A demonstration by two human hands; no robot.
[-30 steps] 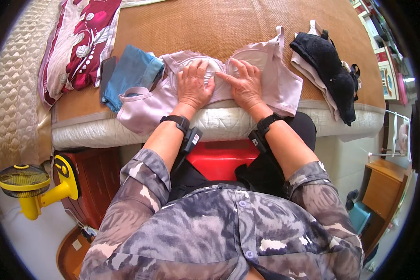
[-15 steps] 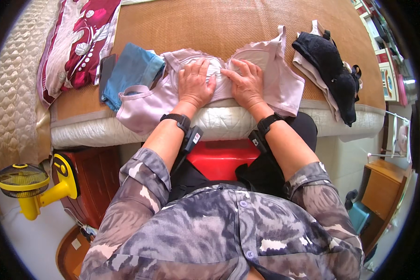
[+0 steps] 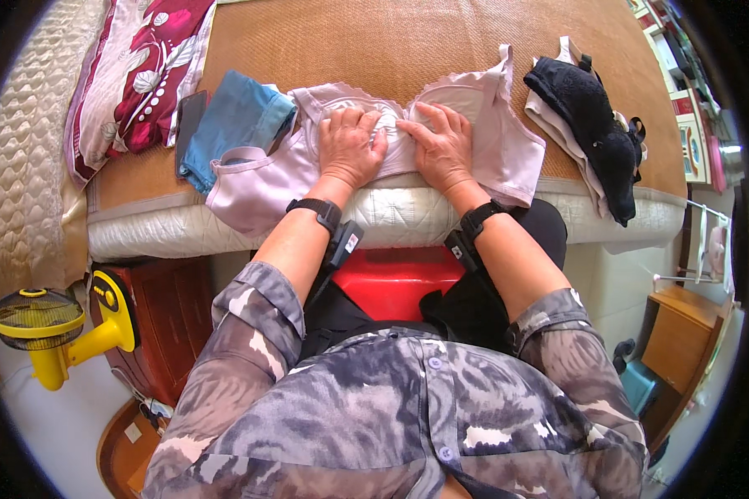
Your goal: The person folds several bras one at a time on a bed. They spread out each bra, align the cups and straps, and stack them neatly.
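Observation:
A pale pink bra (image 3: pixel 508 150) lies spread along the near edge of the bed, its lace-trimmed cups facing up. On its left cup rests my left hand (image 3: pixel 351 148), palm down, fingers slightly bent and laid on the fabric. My right hand (image 3: pixel 441 150) presses the right cup close to the middle, its thumb stretched toward the centre. Neither hand grips the cloth; both look open. The bra's left wing overlaps a folded blue garment (image 3: pixel 233 125). Under both palms the inner cups are partly hidden.
A black bra (image 3: pixel 578 100) lies on a pale one to the right on the woven mat (image 3: pixel 324 46). At left are a dark flat phone-like object (image 3: pixel 190 121) and a maroon floral cloth (image 3: pixel 154 75). A yellow fan (image 3: pixel 112 312) stands below left; a red stool (image 3: pixel 399 283) shows beneath me.
Hardly anything differs. The fingers of my left hand look slightly more bent on the cup, and both hands stay on the bra.

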